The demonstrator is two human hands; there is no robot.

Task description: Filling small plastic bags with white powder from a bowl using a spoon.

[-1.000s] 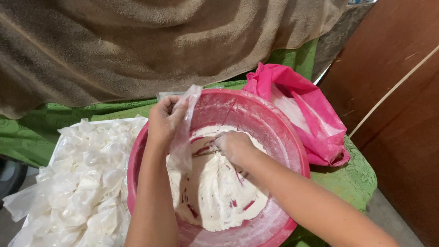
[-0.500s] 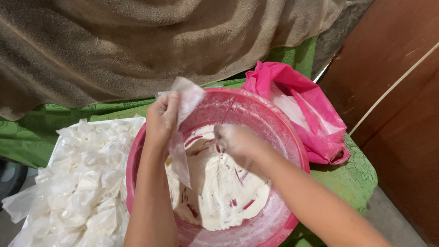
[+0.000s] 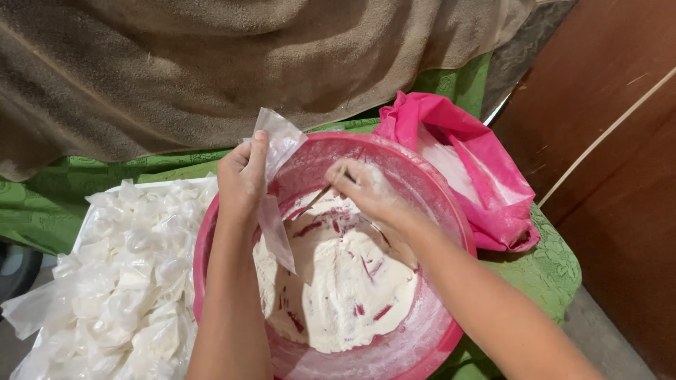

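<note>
We see a small clear plastic bag [image 3: 276,184] held upright over the left rim of a large pink basin [image 3: 451,232], its lower end hanging down inside the basin. Our left hand [image 3: 241,179] is closed around the bag, pinching it near the top between thumb and fingers. Our right hand [image 3: 366,188], dusted with white powder, is closed on a thin stick [image 3: 314,200] whose far end points toward the bag's lower part; whether the stick touches the bag we cannot tell. Both forearms reach in from the near edge.

The basin holds a mound of white flour [image 3: 345,281] with short red strips [image 3: 366,267] scattered through it, and its inner wall is dusted white. To the left of the basin, just beside it, lies a heap of empty clear plastic bags [image 3: 120,274] on a white tray. To the far right, touching the basin's rim, sits an open pink plastic bag [image 3: 479,162] with white powder inside. All of these rest on a surface covered with a green patterned cloth [image 3: 549,267]. A brown blanket [image 3: 246,63] fills the far side, and a brown wooden panel [image 3: 612,141] stands to the right.
</note>
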